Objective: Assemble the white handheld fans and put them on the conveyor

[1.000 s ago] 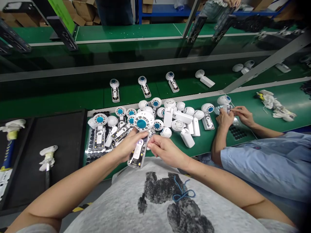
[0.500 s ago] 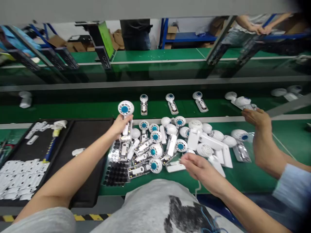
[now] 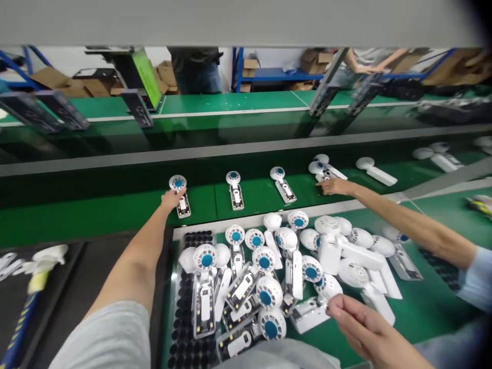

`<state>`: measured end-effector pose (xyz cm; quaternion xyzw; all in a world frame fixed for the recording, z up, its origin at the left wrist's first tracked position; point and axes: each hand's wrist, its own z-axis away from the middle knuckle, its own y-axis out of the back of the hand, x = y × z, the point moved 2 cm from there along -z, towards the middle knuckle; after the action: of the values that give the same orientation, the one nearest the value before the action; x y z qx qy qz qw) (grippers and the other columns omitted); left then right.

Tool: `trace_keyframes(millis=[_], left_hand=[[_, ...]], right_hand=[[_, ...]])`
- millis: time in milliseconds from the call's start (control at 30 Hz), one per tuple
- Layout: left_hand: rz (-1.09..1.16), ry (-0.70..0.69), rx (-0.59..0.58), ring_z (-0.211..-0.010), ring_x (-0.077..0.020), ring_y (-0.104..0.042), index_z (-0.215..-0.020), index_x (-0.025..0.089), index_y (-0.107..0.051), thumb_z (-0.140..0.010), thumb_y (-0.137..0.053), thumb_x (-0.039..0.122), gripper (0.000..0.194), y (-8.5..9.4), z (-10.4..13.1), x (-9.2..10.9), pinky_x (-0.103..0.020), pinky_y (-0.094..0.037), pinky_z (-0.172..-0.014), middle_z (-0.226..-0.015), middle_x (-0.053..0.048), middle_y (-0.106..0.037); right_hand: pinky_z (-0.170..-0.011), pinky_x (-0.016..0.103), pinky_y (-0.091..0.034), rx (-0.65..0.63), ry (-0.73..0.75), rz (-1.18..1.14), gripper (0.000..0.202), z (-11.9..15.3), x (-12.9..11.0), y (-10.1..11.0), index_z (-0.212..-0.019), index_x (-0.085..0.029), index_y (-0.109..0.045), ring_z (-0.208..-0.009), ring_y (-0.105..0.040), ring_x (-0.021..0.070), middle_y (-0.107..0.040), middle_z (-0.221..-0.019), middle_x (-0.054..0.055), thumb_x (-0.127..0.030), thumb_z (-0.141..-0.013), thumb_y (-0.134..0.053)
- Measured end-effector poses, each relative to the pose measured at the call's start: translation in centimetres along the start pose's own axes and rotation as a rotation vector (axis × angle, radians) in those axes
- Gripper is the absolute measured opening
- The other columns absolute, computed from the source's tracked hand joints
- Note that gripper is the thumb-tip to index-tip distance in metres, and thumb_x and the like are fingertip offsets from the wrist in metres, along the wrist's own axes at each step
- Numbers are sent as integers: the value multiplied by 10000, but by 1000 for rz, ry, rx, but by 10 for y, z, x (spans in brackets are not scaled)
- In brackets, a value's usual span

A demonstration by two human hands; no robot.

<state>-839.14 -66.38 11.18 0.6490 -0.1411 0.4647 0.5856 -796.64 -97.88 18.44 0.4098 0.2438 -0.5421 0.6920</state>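
My left hand (image 3: pixel 172 199) is on the green belt (image 3: pixel 130 200), its fingers closed on a white fan unit (image 3: pixel 178 183) with a blue centre and a clear handle. That unit lies at the left end of a row of similar units (image 3: pixel 233 178). My right hand (image 3: pixel 346 312) is pinched near the front edge of a pile of fan units (image 3: pixel 265 261); what its fingertips hold, if anything, is too small to make out. Round black pads (image 3: pixel 182 328) on a sheet lie left of the pile.
From the right, another person's hand (image 3: pixel 334 186) reaches onto the belt at some fan units. A black tray (image 3: pixel 103 266) and a blue-and-yellow hammer-like tool (image 3: pixel 25 318) are at the left. A metal bar (image 3: pixel 446 174) slants in at the right.
My left hand has carried its fan unit forward onto the belt. The other person's hand has moved left along the belt. The view has shifted, and my right hand stays pinched.
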Motion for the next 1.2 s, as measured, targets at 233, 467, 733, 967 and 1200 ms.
trace_keyframes(millis=[233,467,733,967,1200], left_hand=[[-146,-18,129,-1195,-379,-305,-1097,82,-435,-576,-699,466,699,15,31,-2,-421,-282,-954,-1254,-200,-334],[-90,-95,-245,-675,-179,-547,-912,172,-469,-623,-588,614,541,26,237,-25,-266,-406,-588,-752,-28,-544],[-307,0,-164,-975,-348,-537,-1049,145,-482,-576,-652,466,597,3,287,-31,-348,-397,-718,-1068,-175,-567],[-44,-57,-101,-927,-258,-571,-1065,158,-497,-603,-635,333,513,2,317,-18,-332,-416,-802,-1006,-90,-609],[99,-51,-134,-1017,-310,-524,-1052,129,-524,-547,-671,222,533,-19,316,-21,-392,-388,-863,-1094,-138,-581]], right_hand=[[-427,240,-123,-135,-2,-68,406,4,-15,-4,-674,-200,-440,-461,-145,88,-181,-517,-84,-593,-767,-487],[-443,239,-133,-249,82,-84,378,7,-10,4,-721,-202,-444,-447,-174,87,-218,-493,-92,-573,-777,-490],[-445,231,-157,-378,228,-104,343,22,2,21,-743,-195,-450,-452,-213,83,-264,-508,-90,-531,-800,-493],[-470,236,-205,-417,344,-97,252,36,15,23,-778,-191,-442,-488,-265,92,-321,-549,-73,-431,-856,-450],[-462,237,-226,-498,448,-37,217,36,12,7,-749,-193,-445,-490,-286,93,-336,-555,-62,-374,-868,-436]])
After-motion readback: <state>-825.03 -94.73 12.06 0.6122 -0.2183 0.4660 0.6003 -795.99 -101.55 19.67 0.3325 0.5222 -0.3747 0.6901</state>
